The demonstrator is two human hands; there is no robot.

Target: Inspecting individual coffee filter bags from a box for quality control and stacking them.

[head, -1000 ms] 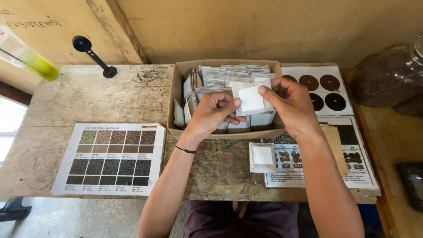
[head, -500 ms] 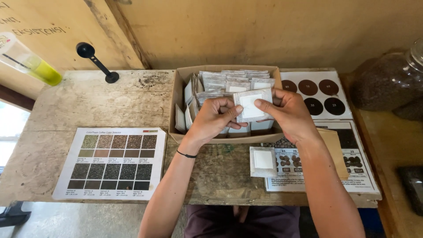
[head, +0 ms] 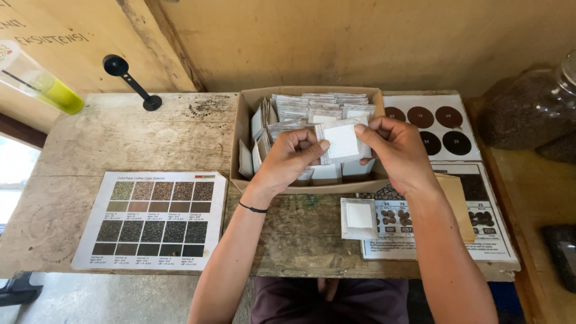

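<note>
both hands hold one small square packet over the open cardboard box: the left hand pinches its left edge between thumb and curled fingers, the right hand clamps its right edge, so each grip is closed on the packet. the packet is flat, white in the middle with a crimped, silvery border. beneath it the box is packed with rows of like packets standing on edge. another such packet lies flat on the rough, weathered wooden tabletop, just in front of the box, overlapping a printed sheet of bean pictures. to the left lies a glossy chart of dark grainy squares; a black plastic scoop rests near the wall. a card with brown circles lies right of the box.
</note>
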